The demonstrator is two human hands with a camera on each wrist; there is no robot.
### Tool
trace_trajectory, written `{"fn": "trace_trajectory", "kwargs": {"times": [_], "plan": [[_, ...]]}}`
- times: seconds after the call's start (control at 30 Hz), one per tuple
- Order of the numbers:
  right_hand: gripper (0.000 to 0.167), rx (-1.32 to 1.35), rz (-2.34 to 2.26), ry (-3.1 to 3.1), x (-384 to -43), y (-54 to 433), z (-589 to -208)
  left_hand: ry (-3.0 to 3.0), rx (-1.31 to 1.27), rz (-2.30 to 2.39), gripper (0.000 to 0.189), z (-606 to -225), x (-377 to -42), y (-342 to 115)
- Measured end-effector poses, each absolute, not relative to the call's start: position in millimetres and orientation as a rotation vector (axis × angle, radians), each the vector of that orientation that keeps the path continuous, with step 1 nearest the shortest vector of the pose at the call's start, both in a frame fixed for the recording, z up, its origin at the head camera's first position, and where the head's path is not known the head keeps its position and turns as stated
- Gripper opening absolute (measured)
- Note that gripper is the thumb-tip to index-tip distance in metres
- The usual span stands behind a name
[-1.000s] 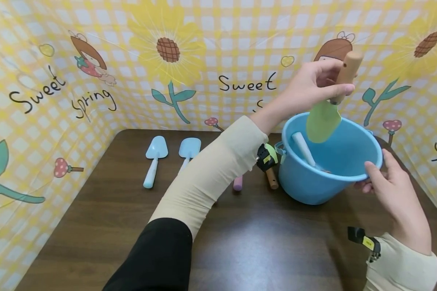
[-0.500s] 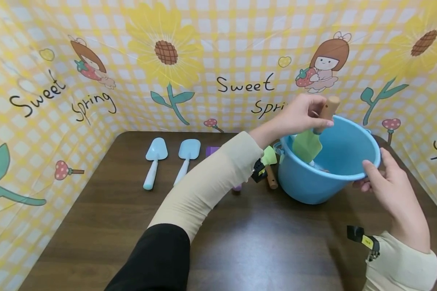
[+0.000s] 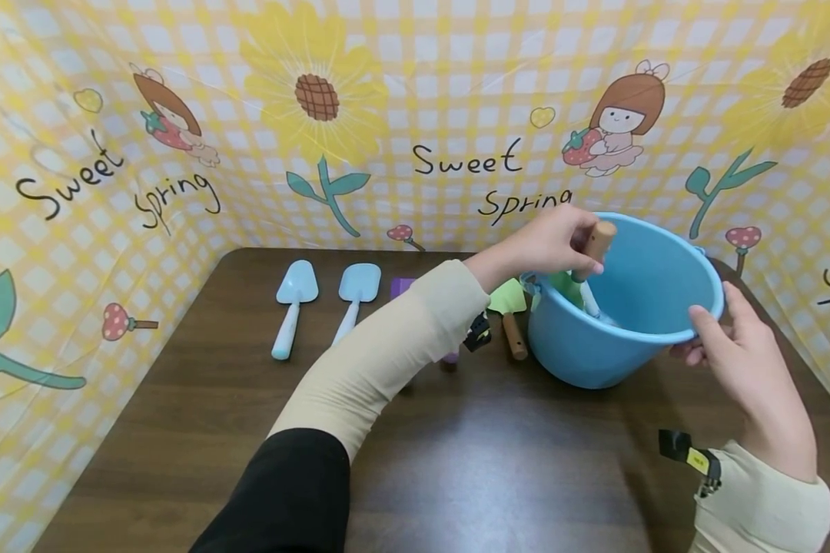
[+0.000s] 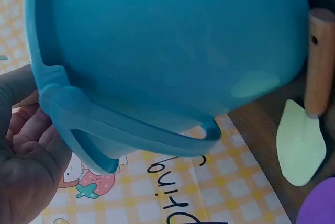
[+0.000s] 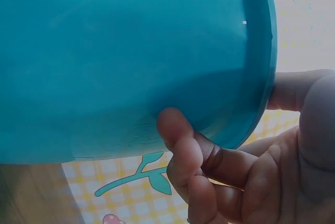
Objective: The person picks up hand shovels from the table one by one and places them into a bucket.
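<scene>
My left hand (image 3: 549,238) holds a green trowel (image 3: 598,244) by its wooden handle, over the left side of a blue bucket (image 3: 595,353). The green blade is down inside the rim, next to a pale handle (image 3: 590,299) of another tool lying in the bucket. In the left wrist view, the bucket's wall hides the trowel, and the left hand (image 4: 31,150) shows at the rim by the handle joint. On the right side, my right hand (image 3: 754,353) grips the bucket's rim, thumb over it. The right wrist view shows the right hand's fingers (image 5: 175,127) curled under the rim against the outer wall.
Two light-blue shovels (image 3: 296,307) lie at the left of the brown table (image 3: 491,461). A purple shovel (image 3: 403,286) is mostly hidden by the left sleeve. Another green trowel (image 3: 514,330) with a wooden handle lies beside the bucket. A yellow checked cloth hangs close behind.
My left hand has moved down and to the left, and the trowel's blade has gone from above the bucket to inside it. The right hand keeps its grip on the rim.
</scene>
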State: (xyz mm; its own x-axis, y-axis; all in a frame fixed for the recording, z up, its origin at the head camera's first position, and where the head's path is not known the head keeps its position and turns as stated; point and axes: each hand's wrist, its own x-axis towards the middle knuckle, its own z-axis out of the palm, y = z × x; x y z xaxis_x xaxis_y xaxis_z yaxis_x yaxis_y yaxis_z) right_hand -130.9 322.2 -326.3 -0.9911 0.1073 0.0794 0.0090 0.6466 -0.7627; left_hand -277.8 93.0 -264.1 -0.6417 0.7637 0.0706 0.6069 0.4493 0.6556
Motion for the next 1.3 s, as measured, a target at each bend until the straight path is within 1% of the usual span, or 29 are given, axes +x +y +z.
{"fn": "trace_trajectory", "kwargs": {"times": [0.2, 0.4, 0.47, 0.77, 0.97, 1.3], "plan": [[0.065, -0.102, 1.274, -2.744, -130, 321, -325, 2.519, 1.267, 0.863, 0.017, -272, -279, 89], [0.065, -0.123, 1.259, -2.757, -130, 321, -325, 2.519, 1.345, 0.756, 0.027, -275, -277, 89], [0.064, -0.127, 1.256, -2.757, -130, 320, -325, 2.520, 1.369, 0.734, 0.027, -275, -276, 88], [0.064, -0.149, 1.230, -2.737, -133, 320, -328, 2.570, 1.425, 0.556, 0.001, -270, -273, 83], [0.064, -0.155, 1.212, -2.737, -134, 320, -327, 2.666, 1.416, 0.446, 0.013, -267, -274, 82], [0.065, -0.154, 1.237, -2.748, -132, 319, -326, 2.678, 1.419, 0.422, 0.013, -267, -274, 78]]}}
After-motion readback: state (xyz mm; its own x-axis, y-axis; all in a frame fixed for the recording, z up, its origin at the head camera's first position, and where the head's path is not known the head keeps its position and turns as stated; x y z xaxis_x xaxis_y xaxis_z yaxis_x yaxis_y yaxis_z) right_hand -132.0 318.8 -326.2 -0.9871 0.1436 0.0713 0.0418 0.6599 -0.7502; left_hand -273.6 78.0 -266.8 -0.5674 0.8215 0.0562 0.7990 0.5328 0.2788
